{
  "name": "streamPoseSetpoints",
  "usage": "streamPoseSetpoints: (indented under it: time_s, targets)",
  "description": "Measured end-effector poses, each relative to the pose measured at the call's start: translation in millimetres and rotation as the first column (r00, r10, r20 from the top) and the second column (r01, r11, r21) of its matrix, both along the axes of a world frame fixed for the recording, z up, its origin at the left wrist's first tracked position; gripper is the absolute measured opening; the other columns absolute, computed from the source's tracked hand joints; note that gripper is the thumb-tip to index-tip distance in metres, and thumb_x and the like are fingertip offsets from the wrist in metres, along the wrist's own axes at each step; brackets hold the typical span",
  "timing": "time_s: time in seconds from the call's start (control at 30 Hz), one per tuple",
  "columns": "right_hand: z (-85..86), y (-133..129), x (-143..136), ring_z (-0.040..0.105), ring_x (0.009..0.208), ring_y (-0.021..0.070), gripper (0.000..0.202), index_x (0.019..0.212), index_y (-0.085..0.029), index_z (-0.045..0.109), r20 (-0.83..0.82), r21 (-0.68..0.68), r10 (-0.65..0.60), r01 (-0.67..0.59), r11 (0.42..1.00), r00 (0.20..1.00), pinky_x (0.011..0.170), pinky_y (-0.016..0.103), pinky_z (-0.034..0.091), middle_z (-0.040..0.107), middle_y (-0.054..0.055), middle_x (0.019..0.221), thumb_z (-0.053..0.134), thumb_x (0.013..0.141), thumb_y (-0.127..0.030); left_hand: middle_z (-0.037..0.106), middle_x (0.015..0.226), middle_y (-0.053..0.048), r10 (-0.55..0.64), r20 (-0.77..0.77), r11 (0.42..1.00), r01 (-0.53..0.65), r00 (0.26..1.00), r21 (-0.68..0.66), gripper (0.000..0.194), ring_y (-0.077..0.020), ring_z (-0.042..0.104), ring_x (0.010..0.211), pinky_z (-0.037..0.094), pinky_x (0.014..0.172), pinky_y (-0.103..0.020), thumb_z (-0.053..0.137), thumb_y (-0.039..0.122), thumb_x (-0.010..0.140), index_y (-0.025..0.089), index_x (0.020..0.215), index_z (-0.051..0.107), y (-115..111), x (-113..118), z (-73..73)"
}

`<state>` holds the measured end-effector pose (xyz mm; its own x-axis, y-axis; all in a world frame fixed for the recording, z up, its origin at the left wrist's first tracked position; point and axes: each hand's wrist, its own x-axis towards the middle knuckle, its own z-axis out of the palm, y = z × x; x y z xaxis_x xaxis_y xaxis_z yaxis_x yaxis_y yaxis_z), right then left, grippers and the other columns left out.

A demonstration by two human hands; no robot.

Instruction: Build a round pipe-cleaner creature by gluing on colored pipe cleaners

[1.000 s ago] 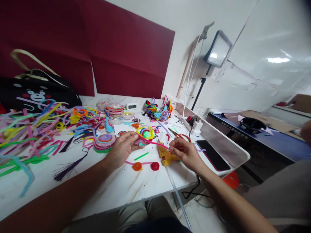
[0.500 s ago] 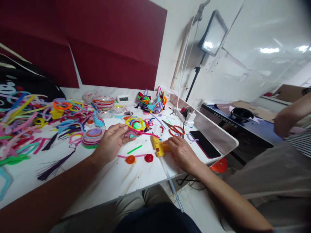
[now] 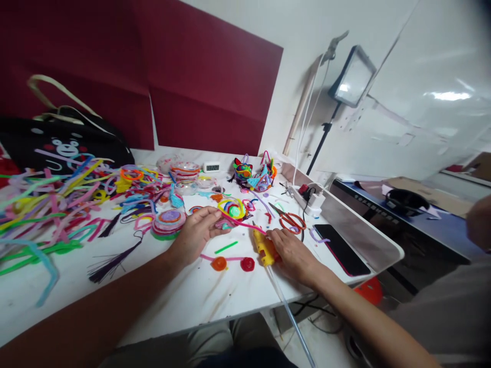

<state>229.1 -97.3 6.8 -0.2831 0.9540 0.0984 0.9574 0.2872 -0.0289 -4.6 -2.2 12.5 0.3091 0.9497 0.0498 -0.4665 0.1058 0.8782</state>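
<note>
My left hand [image 3: 197,232] is closed on a pipe-cleaner craft piece [image 3: 232,209], pinching its near edge. The piece has a yellow outline around coiled colours and a pale green centre. From it a pink pipe cleaner [image 3: 246,224] stretches right, its end close by my right fingertips. My right hand [image 3: 291,253] is closed at the handle of a yellow glue gun [image 3: 264,248], whose clear glue stick trails over the table's front edge. Below lie a green pipe-cleaner length [image 3: 226,247], an orange coil [image 3: 219,263] and a red coil [image 3: 247,263].
Orange-handled scissors [image 3: 293,223], a phone [image 3: 341,250] and a power strip [image 3: 307,202] lie to the right. Heaped pipe cleaners [image 3: 69,199] and a black bag [image 3: 69,143] fill the left. Finished crafts [image 3: 255,174] stand behind. Another person's hand [image 3: 479,222] shows at far right.
My view has shifted, so the scene sits lower and further right. My left hand still holds the craft piece. My right hand remains at the glue gun, and the other person has moved right.
</note>
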Motion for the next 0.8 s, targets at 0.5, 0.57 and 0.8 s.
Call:
streamPoseSetpoints:
  time_s: [0.5, 0.57, 0.8]
  targets:
    - [27.4, -20.5, 20.9, 0.059, 0.077, 0.0193, 0.035, 0.105, -0.018, 0.064, -0.625, 0.134, 0.038, 0.059, 0.989, 0.780, 0.064, 0.028, 0.045, 0.064, 0.005, 0.092, 0.057, 0.071, -0.017, 0.061, 0.073, 0.001, 0.050, -0.042, 0.999, -0.049, 0.998, 0.012, 0.024, -0.0116, 0.060, 0.066, 0.060, 0.066, -0.032, 0.081, 0.028, 0.064, 0.015, 0.073, 0.063, 4.4, -0.8, -5.1]
    - [28.9, -18.9, 20.5, 0.056, 0.071, 0.0179, 0.030, 0.100, -0.018, 0.065, -0.697, 0.168, 0.054, 0.090, 0.982, 0.715, 0.059, 0.027, 0.042, 0.062, 0.003, 0.084, 0.056, 0.071, -0.021, 0.061, 0.073, 0.001, 0.056, -0.061, 0.998, -0.055, 0.997, 0.026, 0.023, -0.0113, 0.059, 0.065, 0.060, 0.066, -0.032, 0.080, 0.030, 0.065, 0.015, 0.074, 0.064, 5.1, -0.7, -5.5]
    - [24.7, -11.2, 18.4, 0.045, 0.060, 0.0148, 0.023, 0.095, -0.020, 0.067, -0.887, 0.082, -0.026, 0.212, 0.974, 0.460, 0.053, 0.026, 0.036, 0.058, 0.002, 0.076, 0.052, 0.079, -0.029, 0.059, 0.070, 0.002, 0.130, -0.141, 0.991, -0.124, 0.981, 0.053, 0.027, -0.0110, 0.057, 0.062, 0.060, 0.069, -0.034, 0.081, 0.034, 0.062, 0.016, 0.070, 0.063, 5.2, 0.5, -5.2]
